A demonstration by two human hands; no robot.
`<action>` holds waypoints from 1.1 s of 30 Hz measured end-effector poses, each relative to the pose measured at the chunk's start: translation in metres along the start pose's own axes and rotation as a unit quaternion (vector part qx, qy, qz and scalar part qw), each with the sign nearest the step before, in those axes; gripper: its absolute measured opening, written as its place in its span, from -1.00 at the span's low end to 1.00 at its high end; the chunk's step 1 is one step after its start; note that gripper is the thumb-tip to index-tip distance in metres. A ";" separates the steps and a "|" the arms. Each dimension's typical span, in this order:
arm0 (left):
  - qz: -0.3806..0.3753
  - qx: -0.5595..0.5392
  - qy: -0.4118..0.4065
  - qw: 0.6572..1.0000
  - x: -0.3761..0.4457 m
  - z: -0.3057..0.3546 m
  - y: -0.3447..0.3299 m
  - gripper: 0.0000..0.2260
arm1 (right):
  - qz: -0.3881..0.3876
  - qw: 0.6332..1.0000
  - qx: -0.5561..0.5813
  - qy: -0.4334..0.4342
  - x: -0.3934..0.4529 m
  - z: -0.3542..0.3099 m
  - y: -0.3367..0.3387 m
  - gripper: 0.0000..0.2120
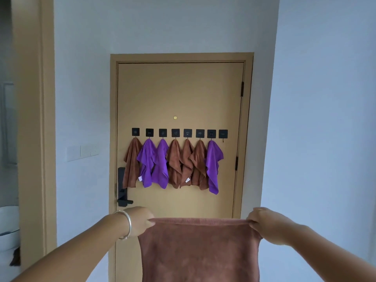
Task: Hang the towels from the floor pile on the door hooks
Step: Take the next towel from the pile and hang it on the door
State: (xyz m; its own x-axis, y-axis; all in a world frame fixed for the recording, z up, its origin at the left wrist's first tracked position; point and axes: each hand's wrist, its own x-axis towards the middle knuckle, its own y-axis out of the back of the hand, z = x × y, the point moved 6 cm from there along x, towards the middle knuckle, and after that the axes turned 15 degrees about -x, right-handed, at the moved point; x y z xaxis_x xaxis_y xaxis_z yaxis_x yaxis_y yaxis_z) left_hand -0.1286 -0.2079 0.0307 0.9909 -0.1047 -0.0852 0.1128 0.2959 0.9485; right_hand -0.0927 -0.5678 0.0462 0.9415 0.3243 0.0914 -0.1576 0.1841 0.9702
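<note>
Brown cloth fills the lower middle of the view: a brown towel [200, 251] is held spread out flat in front of a tan door [181, 94], and its top edge is stretched in a straight line between two hands. The left hand [140, 219], with a silver bangle [126, 224] on the wrist, pinches the upper left corner; the right hand [264, 222] pinches the upper right corner, with fingers curled around the fabric. On the door there is a row of eight black hooks [175, 132]. Seven of them carry hanging towels [173, 163], four brown and three purple, which overlap each other. Only the rightmost hook [223, 133] is bare. At the left edge of the door sits a black handle lock [122, 188]
</note>
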 end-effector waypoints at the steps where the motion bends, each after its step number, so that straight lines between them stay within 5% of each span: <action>1: 0.002 0.004 0.001 1.000 0.015 0.000 0.003 -0.66 | 0.000 1.000 0.000 0.003 0.016 0.005 -0.002 -0.72; 15: 0.045 0.066 0.011 0.997 0.222 0.015 0.044 -0.73 | 0.027 0.999 -0.023 0.007 0.229 0.098 -0.018 -0.75; 23: 0.043 0.026 -0.005 0.999 0.353 0.008 0.068 -0.77 | 0.032 0.995 -0.066 -0.063 0.341 0.138 -0.027 -0.70; 33: 0.061 -0.079 -0.127 0.987 0.532 0.028 0.143 -0.71 | 0.029 0.969 -0.142 -0.198 0.471 0.205 0.012 -0.74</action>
State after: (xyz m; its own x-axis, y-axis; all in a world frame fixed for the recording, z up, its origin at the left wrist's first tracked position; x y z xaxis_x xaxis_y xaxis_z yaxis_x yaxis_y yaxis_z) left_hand 0.4122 -0.2472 0.1298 0.9494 -0.2882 0.1246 0.0246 0.4640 0.8855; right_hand 0.4102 -0.6024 0.1473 0.9600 -0.0301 0.2784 -0.2370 0.4425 0.8649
